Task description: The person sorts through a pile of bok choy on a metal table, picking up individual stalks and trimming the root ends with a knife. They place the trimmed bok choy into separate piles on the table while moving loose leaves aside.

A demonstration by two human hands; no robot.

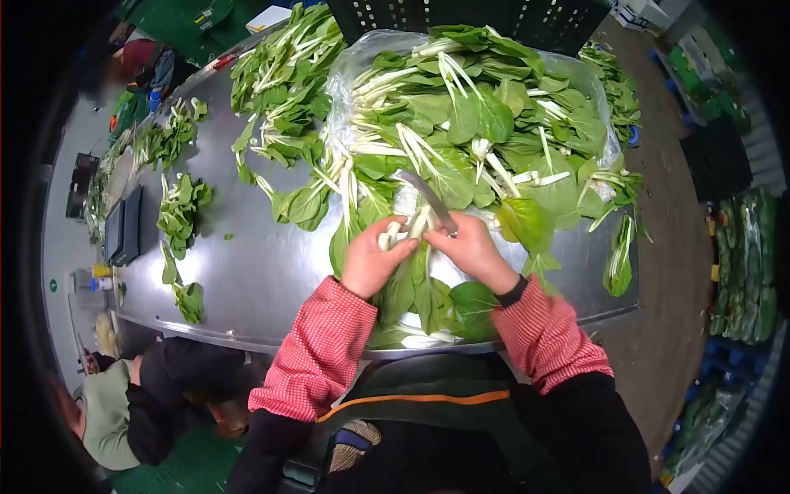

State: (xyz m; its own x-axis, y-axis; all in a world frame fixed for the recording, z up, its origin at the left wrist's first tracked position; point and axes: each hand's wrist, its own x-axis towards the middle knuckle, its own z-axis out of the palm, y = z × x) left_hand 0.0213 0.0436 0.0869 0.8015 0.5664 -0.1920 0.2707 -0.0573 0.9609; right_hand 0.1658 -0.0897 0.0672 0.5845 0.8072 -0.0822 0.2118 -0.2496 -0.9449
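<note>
My left hand (374, 257) is closed around the white stalk ends of a bok choy (425, 298), whose green leaves hang down towards the table's front edge. Close beside it, my right hand (473, 249) grips a knife (429, 198), its blade pointing up and to the left over the stalks. The right thumb also touches the bok choy, and the knife's handle is hidden in the fingers. Just beyond both hands lies a large heap of bok choy (494, 115) on clear plastic sheeting (346, 86). A few loose leaves (473, 309) rest under my wrists.
The metal table (255, 272) carries smaller bok choy piles (183, 210) on the left. Behind the heap stands a black perforated crate (469, 18). A dark scale-like device (123, 226) sits at the left edge. Two other people (115, 412) are at the left. Bagged greens (745, 263) are stacked at right.
</note>
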